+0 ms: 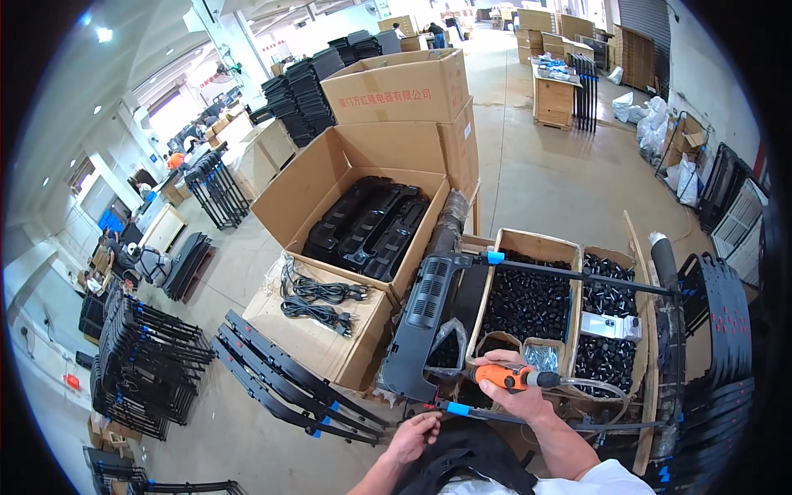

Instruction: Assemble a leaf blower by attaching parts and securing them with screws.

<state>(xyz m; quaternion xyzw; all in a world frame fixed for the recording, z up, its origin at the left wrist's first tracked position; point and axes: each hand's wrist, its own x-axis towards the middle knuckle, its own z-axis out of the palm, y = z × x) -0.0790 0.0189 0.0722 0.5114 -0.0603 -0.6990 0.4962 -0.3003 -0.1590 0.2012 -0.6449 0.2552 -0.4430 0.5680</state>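
Observation:
My right hand (pixel 528 403) is wrapped round an orange air screwdriver (pixel 505 377), held level over the front of the parts bins, with a clear hose at its back end. My left hand (pixel 408 440) is closed in a pinch just below the near corner of a long black plastic panel (pixel 427 301); whatever its fingertips hold is too small to make out. From that panel, two dark tubes run right across the bins, each with a blue wrap (pixel 459 409) near the panel. Under the screwdriver, the near tube passes close to my right wrist.
Wooden bins hold black knob-like parts (pixel 528 304), silver screws (pixel 542 357) and a white box (pixel 610 325). An open carton (pixel 346 165) of black panels stands ahead, beside coiled power cords (pixel 318 301). Black frames lean at left (pixel 289 379) and right (pixel 726 322).

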